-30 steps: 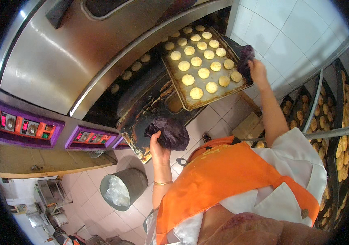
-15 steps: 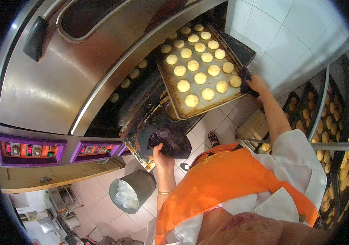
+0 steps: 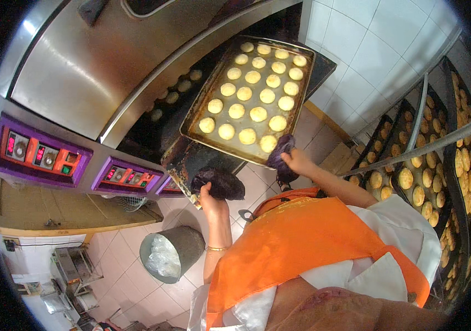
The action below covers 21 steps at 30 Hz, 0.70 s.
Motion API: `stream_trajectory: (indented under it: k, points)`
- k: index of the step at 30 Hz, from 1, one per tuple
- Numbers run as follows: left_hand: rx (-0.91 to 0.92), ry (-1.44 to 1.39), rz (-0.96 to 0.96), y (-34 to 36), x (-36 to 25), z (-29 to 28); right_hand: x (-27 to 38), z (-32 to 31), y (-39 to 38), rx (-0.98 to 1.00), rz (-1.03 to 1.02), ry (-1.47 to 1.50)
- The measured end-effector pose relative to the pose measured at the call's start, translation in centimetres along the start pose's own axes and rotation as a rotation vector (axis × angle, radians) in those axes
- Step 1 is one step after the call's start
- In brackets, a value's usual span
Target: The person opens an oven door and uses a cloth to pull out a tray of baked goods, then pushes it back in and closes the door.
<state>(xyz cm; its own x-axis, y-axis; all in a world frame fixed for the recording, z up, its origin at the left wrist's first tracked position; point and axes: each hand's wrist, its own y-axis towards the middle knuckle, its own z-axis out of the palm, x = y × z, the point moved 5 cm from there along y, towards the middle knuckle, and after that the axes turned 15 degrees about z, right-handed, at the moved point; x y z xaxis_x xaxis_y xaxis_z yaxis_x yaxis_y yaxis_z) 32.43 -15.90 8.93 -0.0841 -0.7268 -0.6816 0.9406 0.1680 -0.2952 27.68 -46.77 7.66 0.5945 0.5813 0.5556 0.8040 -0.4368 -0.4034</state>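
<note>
A rectangular metal baking tray (image 3: pixel 239 124) bears rows of round, pale yellow cookies (image 3: pixel 258 114). It lies across the dark ledge of an oven, its far end close to the opening. My right hand (image 3: pixel 298 161) is closed through a dark cloth (image 3: pixel 281 151) on the tray's near right corner. Bunched in my closed left hand (image 3: pixel 213 209) is a second dark cloth (image 3: pixel 221 185), just below the tray's near left edge and apart from it. The fingers of both hands are partly hidden by the cloths.
Left stands the steel oven front (image 3: pixel 75 77), with purple-framed control panels (image 3: pixel 42 154) and more cookies inside. At right, a metal rack (image 3: pixel 418 110) holds several trays of browned cookies. A bin (image 3: pixel 188 248) with a plastic liner stands on the tiled floor, near a brown ledge (image 3: pixel 81 212).
The tray has come nearer to me and turned, its near right corner swinging down and left with my right hand. My left hand has risen slightly with its cloth. The view has shifted.
</note>
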Motion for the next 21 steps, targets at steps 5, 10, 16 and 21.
stream_trajectory:
  k: [5,10,16,21]
  points:
    - [-0.062,0.052,0.097,1.6,-1.5,0.0,3.5,0.7,-0.2,0.225,-0.032,0.078]
    - [-0.136,0.217,0.208,2.3,-3.9,2.8,2.6,-13.2,8.8,0.017,-0.028,0.155]
    - [-0.082,0.472,0.383,7.9,-3.2,0.5,-0.7,-27.4,20.1,-0.805,0.016,-0.443]
    - [-0.05,0.837,0.362,8.3,-1.4,3.2,-4.8,-25.1,28.0,-0.444,0.049,-0.883]
